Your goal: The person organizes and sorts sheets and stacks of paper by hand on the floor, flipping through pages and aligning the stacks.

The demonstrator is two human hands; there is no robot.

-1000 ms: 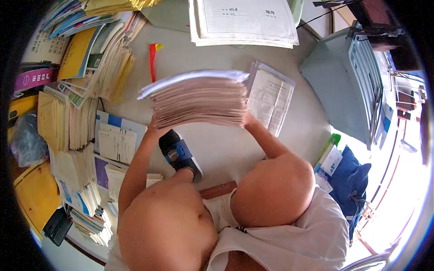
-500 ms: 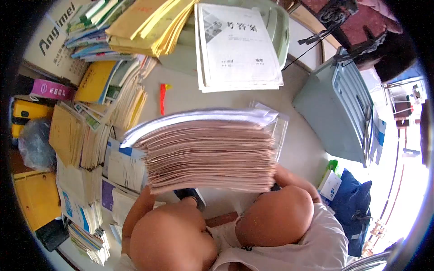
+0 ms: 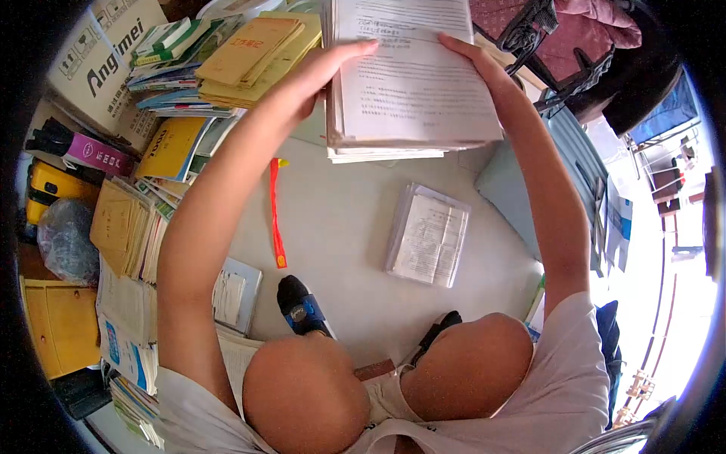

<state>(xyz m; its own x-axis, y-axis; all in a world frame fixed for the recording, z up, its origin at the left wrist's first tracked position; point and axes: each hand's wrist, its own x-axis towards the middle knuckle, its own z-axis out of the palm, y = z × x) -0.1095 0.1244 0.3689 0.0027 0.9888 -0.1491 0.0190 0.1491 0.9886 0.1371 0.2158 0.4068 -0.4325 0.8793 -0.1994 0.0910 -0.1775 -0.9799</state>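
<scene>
A thick stack of printed paper [image 3: 416, 91] is held out at arm's length, its top sheet covered in small text. My left hand [image 3: 321, 72] grips its left edge, thumb lying on the top sheet. On the opposite edge my right hand [image 3: 484, 64] holds it the same way; the fingers of both hands are mostly hidden beneath or beside the stack. Edges of white sheets [image 3: 389, 156] show just under the held stack; I cannot tell whether its full weight rests on them.
A clear plastic case with a printed card [image 3: 431, 238] lies on the floor, and a red ribbon [image 3: 277, 219] left of it. Piles of books and envelopes [image 3: 257, 57] line the left side. A blue-grey plastic bin [image 3: 507, 185] stands right. My slippered foot [image 3: 301, 306] is in front.
The stack has moved forward, away from my knees, onto or just over the white printed sheets. My arms are now stretched out, and the plastic case on the floor is uncovered.
</scene>
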